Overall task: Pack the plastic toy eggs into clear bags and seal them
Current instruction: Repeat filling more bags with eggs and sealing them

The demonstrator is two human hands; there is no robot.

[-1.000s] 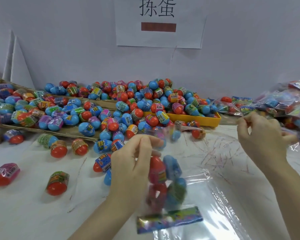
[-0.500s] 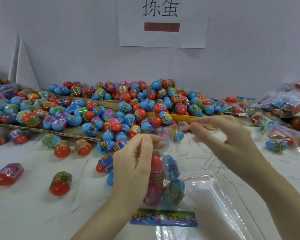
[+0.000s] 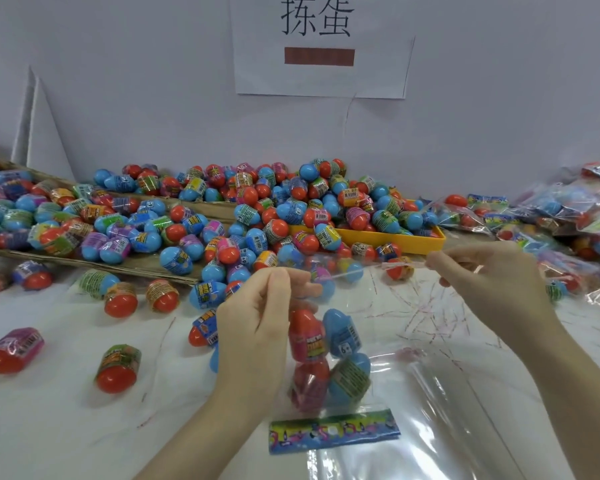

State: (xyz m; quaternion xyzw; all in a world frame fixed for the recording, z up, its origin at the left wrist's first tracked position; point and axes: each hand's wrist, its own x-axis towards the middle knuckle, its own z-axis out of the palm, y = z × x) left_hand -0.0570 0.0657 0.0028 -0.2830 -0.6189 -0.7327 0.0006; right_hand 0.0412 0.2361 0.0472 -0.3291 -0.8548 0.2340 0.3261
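The left hand (image 3: pixel 257 323) pinched the top of a clear bag (image 3: pixel 329 362) that hung above the white table (image 3: pixel 49 410) with four toy eggs (image 3: pixel 340 332) and a coloured card (image 3: pixel 333 433) inside. The right hand (image 3: pixel 492 282) pinched a thin clear strip (image 3: pixel 400 264) drawn out sideways from the bag's mouth. Loose eggs (image 3: pixel 222 220) lay heaped behind, partly in a yellow tray (image 3: pixel 395 240). Filled bags (image 3: pixel 568 216) lay at right.
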